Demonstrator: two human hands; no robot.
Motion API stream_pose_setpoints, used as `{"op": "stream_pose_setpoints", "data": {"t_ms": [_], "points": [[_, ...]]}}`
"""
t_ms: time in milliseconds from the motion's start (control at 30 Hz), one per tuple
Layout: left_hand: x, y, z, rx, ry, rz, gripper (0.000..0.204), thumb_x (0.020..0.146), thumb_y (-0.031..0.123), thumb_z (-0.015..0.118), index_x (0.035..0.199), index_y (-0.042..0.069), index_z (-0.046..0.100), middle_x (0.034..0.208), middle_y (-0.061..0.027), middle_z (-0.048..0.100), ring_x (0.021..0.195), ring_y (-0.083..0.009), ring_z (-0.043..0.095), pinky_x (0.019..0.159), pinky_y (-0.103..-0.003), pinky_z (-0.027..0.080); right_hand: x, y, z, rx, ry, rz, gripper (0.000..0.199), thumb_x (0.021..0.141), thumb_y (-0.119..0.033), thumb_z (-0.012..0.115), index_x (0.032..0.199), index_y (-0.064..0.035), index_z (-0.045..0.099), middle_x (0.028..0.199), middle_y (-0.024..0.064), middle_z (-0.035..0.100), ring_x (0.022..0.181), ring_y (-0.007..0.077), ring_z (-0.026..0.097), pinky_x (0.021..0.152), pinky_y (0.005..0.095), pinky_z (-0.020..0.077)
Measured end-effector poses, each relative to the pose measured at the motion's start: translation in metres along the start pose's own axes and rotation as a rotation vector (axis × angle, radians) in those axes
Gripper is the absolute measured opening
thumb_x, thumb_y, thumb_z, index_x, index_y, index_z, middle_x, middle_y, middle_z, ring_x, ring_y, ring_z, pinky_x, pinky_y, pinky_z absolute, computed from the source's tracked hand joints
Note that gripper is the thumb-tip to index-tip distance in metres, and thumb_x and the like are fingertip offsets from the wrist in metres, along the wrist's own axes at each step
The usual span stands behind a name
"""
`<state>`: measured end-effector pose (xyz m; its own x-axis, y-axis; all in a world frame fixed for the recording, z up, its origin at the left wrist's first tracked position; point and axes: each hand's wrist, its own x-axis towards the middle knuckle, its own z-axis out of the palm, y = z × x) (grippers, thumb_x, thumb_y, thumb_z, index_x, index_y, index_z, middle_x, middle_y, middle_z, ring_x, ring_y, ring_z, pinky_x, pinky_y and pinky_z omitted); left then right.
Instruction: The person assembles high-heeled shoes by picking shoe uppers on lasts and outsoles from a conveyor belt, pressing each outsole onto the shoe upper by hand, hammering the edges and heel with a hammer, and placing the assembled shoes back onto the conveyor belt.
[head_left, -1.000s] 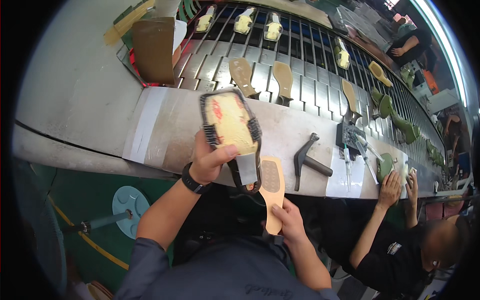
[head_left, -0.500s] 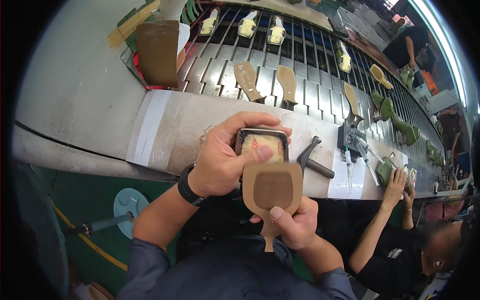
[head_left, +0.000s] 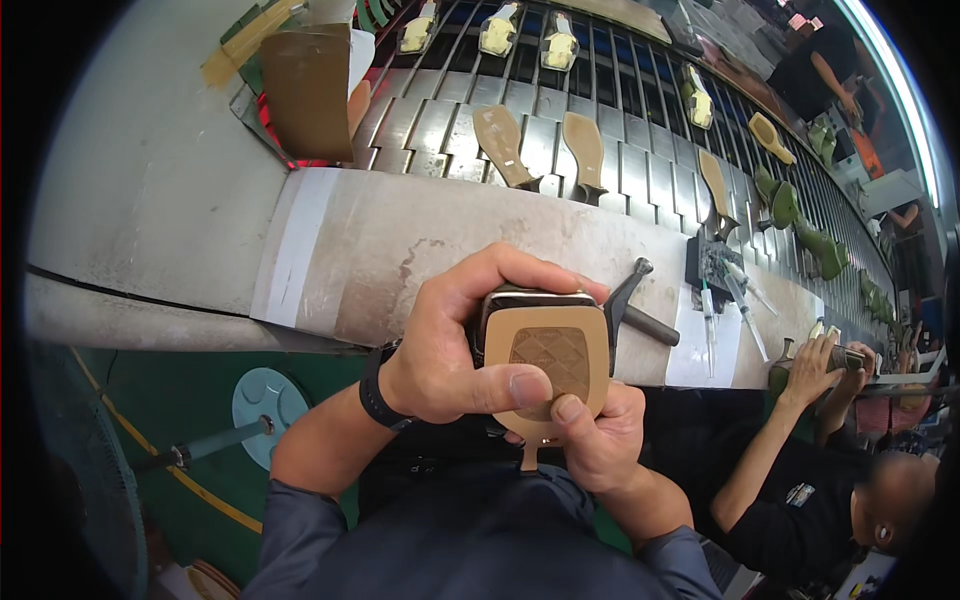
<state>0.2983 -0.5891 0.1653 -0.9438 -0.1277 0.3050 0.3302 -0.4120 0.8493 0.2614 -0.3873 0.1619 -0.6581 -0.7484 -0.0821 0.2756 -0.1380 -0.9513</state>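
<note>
I hold a tan shoe sole (head_left: 545, 355) with a quilted brown patch against the bottom of a dark shoe (head_left: 530, 298), close in front of me above the bench edge. My left hand (head_left: 460, 345) wraps over the shoe from the left, thumb pressing on the sole. My right hand (head_left: 590, 440) supports the sole's narrow end from below, thumb on its face. Most of the shoe is hidden behind the sole.
A hammer (head_left: 630, 305) lies on the grey bench (head_left: 400, 250) to the right. Behind it a slatted conveyor (head_left: 620, 130) carries several tan soles and green shoes. A brown board (head_left: 305, 95) stands at the far left. A person (head_left: 810, 480) works at my right.
The shoe and sole came closer and now lie flush together. My left hand shifted from holding the open shoe upright to gripping over it, thumb on the sole.
</note>
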Motion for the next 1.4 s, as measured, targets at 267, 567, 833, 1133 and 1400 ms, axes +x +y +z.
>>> {"op": "stream_pose_setpoints", "data": {"t_ms": [267,567,833,1133,1400], "points": [[-0.001,0.001,-0.002,0.059,-0.036,0.042,0.076,0.084,0.044,0.09,0.131,-0.003,0.053,0.135,-0.0369,0.062,0.123,-0.0398,0.068,0.105,-0.052,0.057,-0.001,-0.003,0.001,0.02,-0.029,0.032,0.03,0.108,-0.022,0.065,0.113,0.0049,0.077,0.088,0.0128,0.08,0.076,0.0149,0.076,0.066,0.0277,0.0606],[-0.004,0.008,0.0,0.072,-0.042,0.064,0.064,0.089,0.036,0.085,0.129,-0.002,0.054,0.133,-0.0369,0.063,0.122,-0.0396,0.069,0.104,-0.052,0.058,-0.002,-0.005,0.006,0.026,-0.038,0.037,0.029,0.108,-0.02,0.065,0.113,0.0057,0.077,0.09,0.0137,0.08,0.079,0.0162,0.077,0.069,0.029,0.0623],[-0.009,0.017,0.008,0.111,0.036,-0.004,0.041,0.093,0.022,0.074,0.123,-0.002,0.058,0.129,-0.0355,0.067,0.119,-0.0388,0.071,0.103,-0.051,0.058,-0.009,0.003,0.006,0.014,-0.036,0.058,0.029,0.108,-0.021,0.065,0.112,0.0054,0.078,0.092,0.0132,0.081,0.082,0.0133,0.076,0.069,0.0259,0.0593],[-0.009,0.02,0.005,0.143,0.058,-0.008,0.046,0.09,0.024,0.076,0.124,-0.001,0.057,0.13,-0.0355,0.066,0.12,-0.0389,0.071,0.104,-0.052,0.057,-0.007,0.017,0.003,0.084,-0.058,-0.064,0.029,0.107,-0.023,0.067,0.11,0.0045,0.078,0.087,0.0083,0.078,0.075,0.0106,0.069,0.068,0.0249,0.0545],[-0.009,0.021,0.001,0.107,0.037,0.01,0.052,0.089,0.026,0.079,0.126,-0.002,0.055,0.132,-0.0365,0.064,0.122,-0.0388,0.069,0.106,-0.052,0.056,-0.004,0.014,0.006,0.036,-0.05,-0.021,0.029,0.107,-0.024,0.069,0.109,0.004,0.078,0.086,0.0082,0.078,0.074,0.0085,0.066,0.063,0.0248,0.0518]]}}
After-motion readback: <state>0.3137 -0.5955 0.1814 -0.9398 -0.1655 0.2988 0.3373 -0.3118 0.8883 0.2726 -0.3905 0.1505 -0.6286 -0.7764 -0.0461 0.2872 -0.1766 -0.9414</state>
